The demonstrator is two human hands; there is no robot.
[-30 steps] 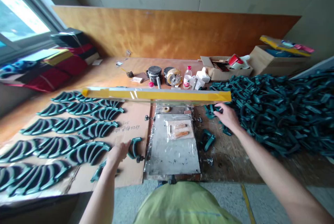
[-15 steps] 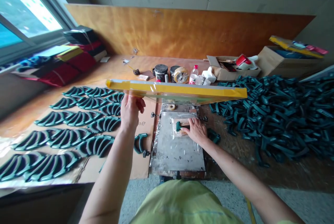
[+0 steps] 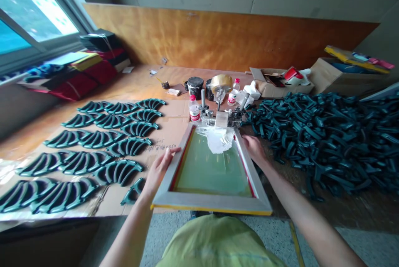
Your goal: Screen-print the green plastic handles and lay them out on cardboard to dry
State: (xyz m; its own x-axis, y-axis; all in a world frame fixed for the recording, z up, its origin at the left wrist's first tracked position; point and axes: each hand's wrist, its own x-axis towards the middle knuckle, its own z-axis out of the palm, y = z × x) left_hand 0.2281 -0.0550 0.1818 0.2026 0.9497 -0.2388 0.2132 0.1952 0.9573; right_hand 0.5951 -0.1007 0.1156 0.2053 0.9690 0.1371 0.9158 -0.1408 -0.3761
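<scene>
A screen printing frame (image 3: 212, 200) with grey metal sides and green mesh lies lowered in front of me, yellow tape along its near edge. White ink (image 3: 220, 140) is spread at the mesh's far end, below a squeegee (image 3: 221, 119). My left hand (image 3: 160, 165) grips the frame's left side, fingers on the rim. Beside the right rim is my right hand (image 3: 254, 148), its fingertips partly hidden by the frame, so its grip is unclear. The metal plate and the small green part on it are covered by the screen.
Dark green curved parts (image 3: 124, 148) lie in rows on cardboard (image 3: 170, 134) at left. A large heap of similar parts (image 3: 311, 142) covers the right side. Behind the frame stand a bottle (image 3: 195, 109), a black tub (image 3: 195, 87), a tape roll (image 3: 222, 81) and cardboard boxes (image 3: 330, 74).
The screen frame has swung down from its raised position, covering the plate. My left hand has come down with it. My right hand has left the green part on the plate for the frame's right side.
</scene>
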